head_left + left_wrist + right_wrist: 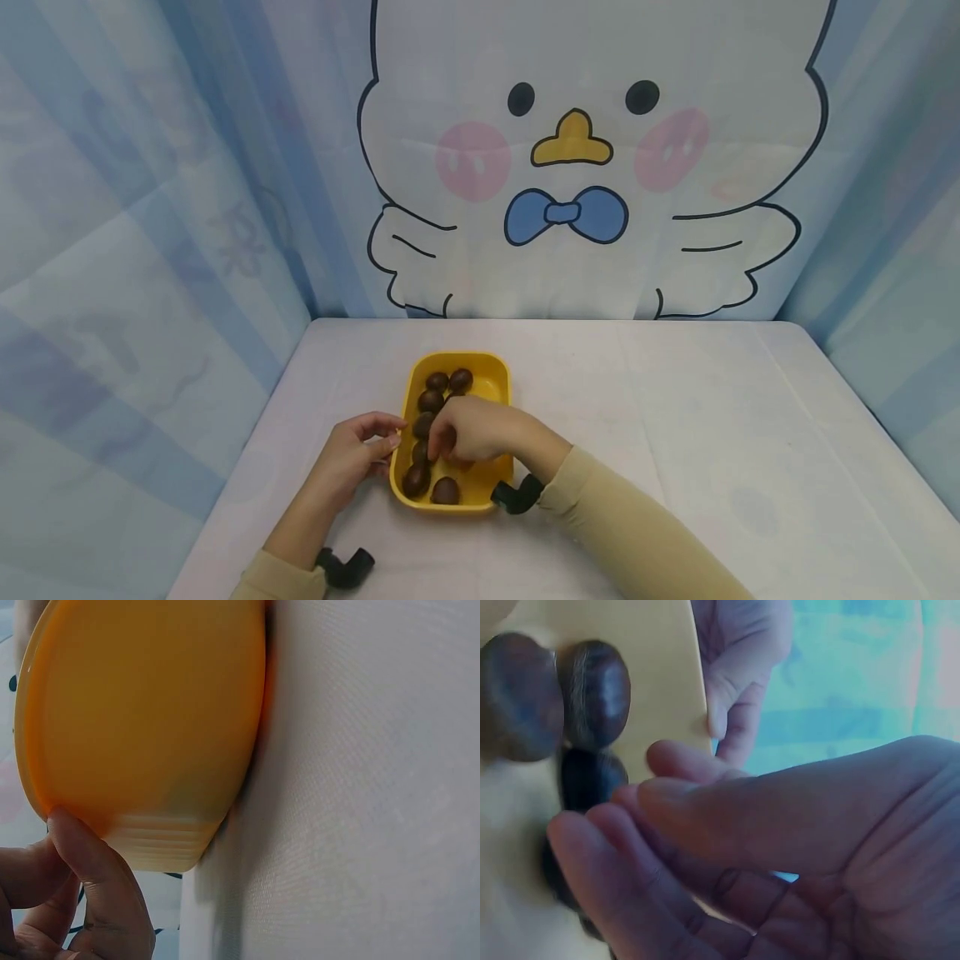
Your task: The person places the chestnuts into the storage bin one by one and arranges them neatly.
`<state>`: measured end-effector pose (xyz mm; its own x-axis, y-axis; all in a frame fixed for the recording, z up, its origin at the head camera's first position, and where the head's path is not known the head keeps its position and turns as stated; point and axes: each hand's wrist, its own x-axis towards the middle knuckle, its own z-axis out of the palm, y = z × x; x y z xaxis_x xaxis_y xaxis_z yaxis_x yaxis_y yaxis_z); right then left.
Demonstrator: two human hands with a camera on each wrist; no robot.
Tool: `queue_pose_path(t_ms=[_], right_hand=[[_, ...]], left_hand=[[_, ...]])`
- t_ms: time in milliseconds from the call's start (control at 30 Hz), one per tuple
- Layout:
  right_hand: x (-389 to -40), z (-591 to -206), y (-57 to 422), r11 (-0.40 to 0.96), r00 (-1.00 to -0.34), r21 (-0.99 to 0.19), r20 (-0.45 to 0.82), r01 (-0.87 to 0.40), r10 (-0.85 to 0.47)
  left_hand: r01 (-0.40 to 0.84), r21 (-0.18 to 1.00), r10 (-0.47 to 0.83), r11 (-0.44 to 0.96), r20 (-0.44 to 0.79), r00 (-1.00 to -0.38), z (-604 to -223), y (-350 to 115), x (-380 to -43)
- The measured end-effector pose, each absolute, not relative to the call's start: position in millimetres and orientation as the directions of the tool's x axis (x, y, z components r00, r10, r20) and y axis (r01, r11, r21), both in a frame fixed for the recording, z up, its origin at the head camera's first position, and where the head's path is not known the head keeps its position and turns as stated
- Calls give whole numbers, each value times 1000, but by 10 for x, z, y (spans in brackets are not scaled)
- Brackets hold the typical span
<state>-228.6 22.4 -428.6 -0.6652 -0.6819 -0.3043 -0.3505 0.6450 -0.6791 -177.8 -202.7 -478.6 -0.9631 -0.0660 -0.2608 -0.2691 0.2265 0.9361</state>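
Observation:
A yellow plastic tray (491, 492) holds several glossy brown chestnuts (416, 481), most of them in a line along its left side. My left hand (354, 457) pinches the tray's left rim between thumb and fingers; the left wrist view shows the thumb (101, 874) against the outer wall. Inside the tray, my right hand (476, 429) reaches down with bent fingertips beside the line of chestnuts. From the right wrist, its thumb and fingers (600, 877) are loosely bent close to a dark chestnut (592, 776), with no chestnut showing between them.
One chestnut (446, 491) lies apart near the tray's front edge. The tray stands on a white-covered table (675, 433). Behind is a cloth backdrop (570, 275) with a cartoon bird, and patterned curtains (135, 317) hang at the sides. Each wrist wears a black mount (517, 495).

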Motion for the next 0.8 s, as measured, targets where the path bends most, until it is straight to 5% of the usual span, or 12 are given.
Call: queue_pose_path(t_ms=[367, 800], right_hand=[[-2310, -4226, 333, 607, -640, -739, -322, -290, -698], [-2251, -4291, 349, 549, -418, -802, -427, -234, -802]], left_hand=[[-258, 938, -55, 230, -252, -966, -4785, -2024, -1773], [-264, 937, -54, 230, -259, -964, -4778, -2020, -1777]])
